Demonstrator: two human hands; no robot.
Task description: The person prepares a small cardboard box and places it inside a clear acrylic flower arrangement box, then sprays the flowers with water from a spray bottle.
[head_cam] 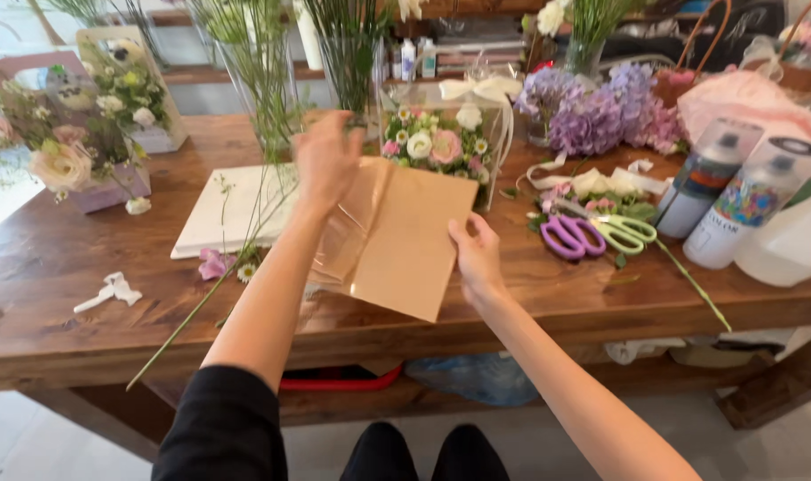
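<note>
A tan sheet of wrapping paper (405,245) lies on the wooden table (58,267), its left part glossy and lifted. My left hand (327,162) grips the raised top left edge of the sheet. My right hand (477,254) presses on the sheet's right edge, thumb on the paper. Just behind the sheet stands a clear box of pink and white flowers (441,142) with a white ribbon bow on top.
A white board (232,209) and loose green stems (245,240) lie left of the paper. Purple and green scissors (597,233) and two spray cans (735,196) sit to the right. Flower arrangements (67,151), glass vases and purple hydrangeas (601,111) line the back.
</note>
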